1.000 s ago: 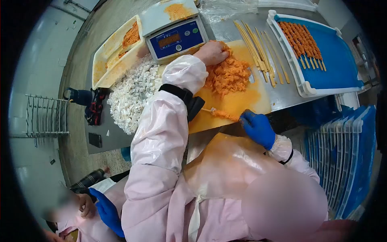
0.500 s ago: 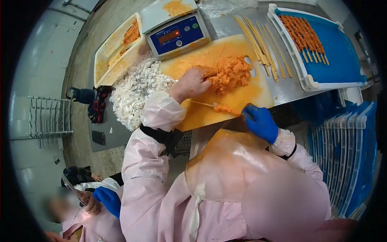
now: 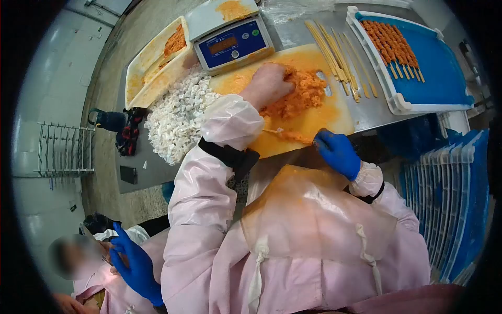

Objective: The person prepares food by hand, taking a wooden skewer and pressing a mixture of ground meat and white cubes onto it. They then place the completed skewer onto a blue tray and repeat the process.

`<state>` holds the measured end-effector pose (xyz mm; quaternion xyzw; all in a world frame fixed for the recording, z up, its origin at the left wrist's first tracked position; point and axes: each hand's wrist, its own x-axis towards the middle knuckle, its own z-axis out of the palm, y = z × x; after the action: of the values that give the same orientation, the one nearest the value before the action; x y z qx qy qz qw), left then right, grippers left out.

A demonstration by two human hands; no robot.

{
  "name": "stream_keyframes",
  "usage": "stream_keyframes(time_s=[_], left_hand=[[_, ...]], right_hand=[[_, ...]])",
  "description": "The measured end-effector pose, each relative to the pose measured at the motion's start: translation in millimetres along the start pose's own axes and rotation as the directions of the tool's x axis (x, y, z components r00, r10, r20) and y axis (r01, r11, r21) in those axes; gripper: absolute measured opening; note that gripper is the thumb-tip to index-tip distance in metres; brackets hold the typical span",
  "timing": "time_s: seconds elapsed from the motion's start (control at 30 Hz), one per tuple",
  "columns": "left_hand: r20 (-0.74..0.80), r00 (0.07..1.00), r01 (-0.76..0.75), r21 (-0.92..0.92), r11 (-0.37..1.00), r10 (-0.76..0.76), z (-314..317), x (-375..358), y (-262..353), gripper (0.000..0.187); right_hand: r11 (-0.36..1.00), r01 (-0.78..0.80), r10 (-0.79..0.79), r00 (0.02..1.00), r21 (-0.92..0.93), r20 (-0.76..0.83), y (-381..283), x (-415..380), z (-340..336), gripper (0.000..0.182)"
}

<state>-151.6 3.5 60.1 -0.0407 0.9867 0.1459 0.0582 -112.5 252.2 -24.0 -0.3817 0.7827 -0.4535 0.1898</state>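
My left hand (image 3: 269,85), bare, is curled into the pile of orange meat (image 3: 306,91) on the orange-stained cutting board (image 3: 337,118); its fingertips are partly hidden. In my right hand (image 3: 339,153), blue-gloved and closed, is one end of a skewer (image 3: 295,136) partly coated with orange meat. That skewer lies across the board's near edge, its bare stick pointing left. White cubed pieces (image 3: 180,115) are heaped left of the board.
A scale (image 3: 232,44) stands behind the board, beside a white tub (image 3: 137,68). Bare sticks (image 3: 334,55) lie to the right, then a tray (image 3: 434,73) with several finished skewers. At lower left another person's blue-gloved hand (image 3: 137,267) shows. Stacked trays (image 3: 444,193) stand at right.
My left hand has moved up and right, deeper over the meat pile. My right hand stays nearly in place with the skewer. The other person's gloved hand has risen and spread its fingers.
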Motion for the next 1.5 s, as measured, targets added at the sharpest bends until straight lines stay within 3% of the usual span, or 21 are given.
stream_keyframes(time_s=[0.23, 0.33, 0.37, 0.4, 0.43, 0.5, 0.57, 0.63, 0.67, 0.7, 0.77, 0.9, 1.1, 1.33, 1.4, 1.5], left_hand=[[-0.072, 0.981, -0.164, 0.161, 0.973, 0.178, 15, -37, -2, 0.027], [-0.099, 0.987, -0.127, 0.029, 0.991, 0.13, 19, -70, -7, 0.025], [-0.233, 0.968, -0.165, -0.289, 0.943, 0.098, 26, -78, -15, 0.023], [-0.348, 0.937, -0.227, -0.568, 0.791, 0.019, 28, -87, -20, 0.022], [-0.344, 0.939, -0.221, -0.57, 0.791, 0.014, 29, -96, -25, 0.022], [-0.23, 0.962, -0.037, -0.642, 0.766, -0.147, 26, -113, -30, 0.021], [-0.209, 0.965, 0.001, -0.598, 0.801, -0.157, 23, -128, -26, 0.027], [-0.423, 0.905, -0.135, -0.17, 0.976, 0.051, 30, -138, -19, 0.034], [-0.311, 0.95, -0.059, -0.104, 0.993, 0.024, 32, -146, -13, 0.04], [-0.308, 0.951, -0.052, -0.107, 0.993, 0.016, 40, -150, -13, 0.04], [-0.181, 0.981, -0.048, 0.105, 0.993, 0.066, 66, -156, -20, 0.038], [-0.32, 0.916, -0.213, 0.119, 0.97, 0.241, 73, -157, -24, 0.036], [-0.324, 0.887, -0.314, 0.101, 0.944, 0.33, 78, -154, -35, 0.027], [-0.359, 0.889, -0.291, 0.036, 0.956, 0.284, 64, -164, -49, 0.022], [-0.325, 0.929, -0.178, 0.02, 0.984, 0.175, 65, -168, -57, 0.018], [-0.281, 0.949, -0.128, 0.072, 0.989, 0.143, 60, -168, -60, 0.015]], right_hand=[[1.0, 0.026, -0.026, 1.0, -0.004, -0.009, -1, -5, -1, 0.017], [0.999, -0.04, 0.039, 0.999, 0.032, 0.002, 4, -18, -2, 0.015], [0.998, -0.053, 0.053, 0.999, 0.034, -0.004, 4, -24, -6, 0.015], [0.997, -0.066, 0.066, 0.998, 0.035, -0.009, 6, -30, -8, 0.015], [0.997, -0.068, 0.068, 0.998, 0.038, -0.003, 10, -36, -9, 0.015], [0.995, -0.089, 0.085, 0.993, -0.039, -0.076, 18, -47, -11, 0.018], [0.993, -0.112, 0.108, 0.988, -0.029, -0.108, 18, -54, -16, 0.018], [0.99, -0.137, 0.133, 0.981, -0.021, -0.138, 22, -59, -19, 0.018], [0.99, -0.14, 0.143, 0.975, 0.028, -0.168, 26, -62, -20, 0.016], [0.986, -0.145, 0.157, 0.968, 0.077, -0.197, 29, -64, -22, 0.015], [0.984, -0.153, 0.169, 0.965, 0.094, -0.199, 39, -69, -24, 0.013], [0.985, -0.158, 0.168, 0.964, 0.063, -0.208, 31, -70, -31, 0.011], [0.972, -0.206, 0.225, 0.955, 0.117, -0.192, 25, -74, -37, 0.01], [0.96, -0.243, 0.266, 0.949, 0.142, -0.171, 19, -79, -40, 0.007], [0.978, -0.198, 0.208, 0.956, 0.07, -0.209, 19, -78, -40, 0.01], [0.964, -0.224, 0.25, 0.948, 0.146, -0.195, 26, -80, -39, 0.01]])
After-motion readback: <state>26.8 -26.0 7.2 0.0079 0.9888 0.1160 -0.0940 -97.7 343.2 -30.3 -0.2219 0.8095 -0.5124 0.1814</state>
